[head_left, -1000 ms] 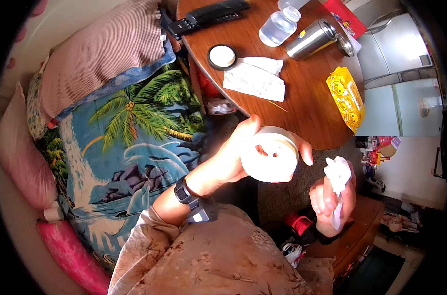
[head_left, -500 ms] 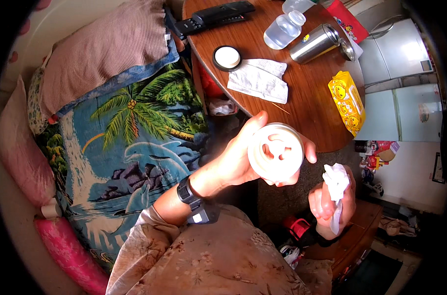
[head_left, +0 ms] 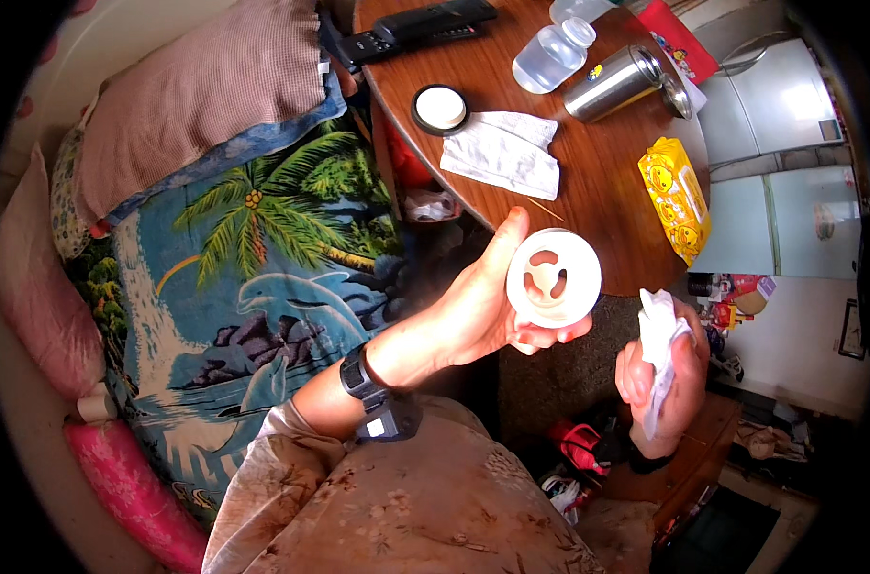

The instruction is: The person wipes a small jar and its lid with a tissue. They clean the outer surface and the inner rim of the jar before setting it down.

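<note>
My left hand (head_left: 473, 311) grips a round white plastic piece (head_left: 574, 298) with curved openings in its face. Its face is turned up toward me, and the thumb lies along the near-left rim. To the right, apart from it, my right hand (head_left: 679, 383) is closed on a crumpled white wipe (head_left: 657, 335), part of which hangs down. Both hands are in front of the wooden table's (head_left: 598, 182) near edge. On the table lie a flat white cloth (head_left: 502, 158), a black-rimmed round lid (head_left: 441, 109) with a white centre, and a thin wooden stick (head_left: 547, 210).
A steel flask (head_left: 612, 86), a clear bottle (head_left: 554, 59), a yellow wipes pack (head_left: 674, 201) and black handsets (head_left: 416, 33) are on the table. To the left is a bed with a dolphin-print cover (head_left: 291, 301) and a pillow (head_left: 205, 105). A fridge (head_left: 789, 220) stands at right.
My left hand has shifted slightly right and tilted the white piece. My right hand has moved a little right and up, and the wipe is spread longer in its fingers.
</note>
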A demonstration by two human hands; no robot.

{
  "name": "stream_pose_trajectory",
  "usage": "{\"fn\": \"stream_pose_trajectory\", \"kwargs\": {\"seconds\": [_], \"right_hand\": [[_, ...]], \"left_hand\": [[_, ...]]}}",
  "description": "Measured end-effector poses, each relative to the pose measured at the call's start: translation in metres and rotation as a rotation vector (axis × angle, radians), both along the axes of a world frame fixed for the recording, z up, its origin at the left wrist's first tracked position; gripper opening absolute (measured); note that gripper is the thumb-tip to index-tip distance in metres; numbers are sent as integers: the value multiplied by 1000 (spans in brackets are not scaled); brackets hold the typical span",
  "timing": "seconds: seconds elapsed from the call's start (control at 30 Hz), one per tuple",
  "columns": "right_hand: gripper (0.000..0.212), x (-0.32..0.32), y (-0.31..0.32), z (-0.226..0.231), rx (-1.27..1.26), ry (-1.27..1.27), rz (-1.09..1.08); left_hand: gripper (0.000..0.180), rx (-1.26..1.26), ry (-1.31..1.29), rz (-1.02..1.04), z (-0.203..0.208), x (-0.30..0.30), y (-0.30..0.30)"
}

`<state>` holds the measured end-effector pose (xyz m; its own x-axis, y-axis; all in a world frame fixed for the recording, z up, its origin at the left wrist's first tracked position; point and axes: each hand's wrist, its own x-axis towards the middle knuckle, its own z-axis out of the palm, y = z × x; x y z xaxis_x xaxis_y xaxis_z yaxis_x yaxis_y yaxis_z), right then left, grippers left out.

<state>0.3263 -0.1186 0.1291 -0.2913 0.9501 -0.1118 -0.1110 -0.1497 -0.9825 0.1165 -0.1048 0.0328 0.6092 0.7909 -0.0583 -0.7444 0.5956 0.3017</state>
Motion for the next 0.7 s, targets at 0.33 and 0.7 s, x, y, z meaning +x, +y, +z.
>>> {"fn": "stream_pose_trajectory", "kwargs": {"seconds": [0.33, 0.7], "right_hand": [[32, -26, 41, 21, 1184, -1050, 467], [23, -43, 54, 13, 1446, -1487, 820]], "left_hand": [[87, 15, 216, -57, 1, -3, -1], [70, 91, 474, -200, -5, -11, 7]]}}
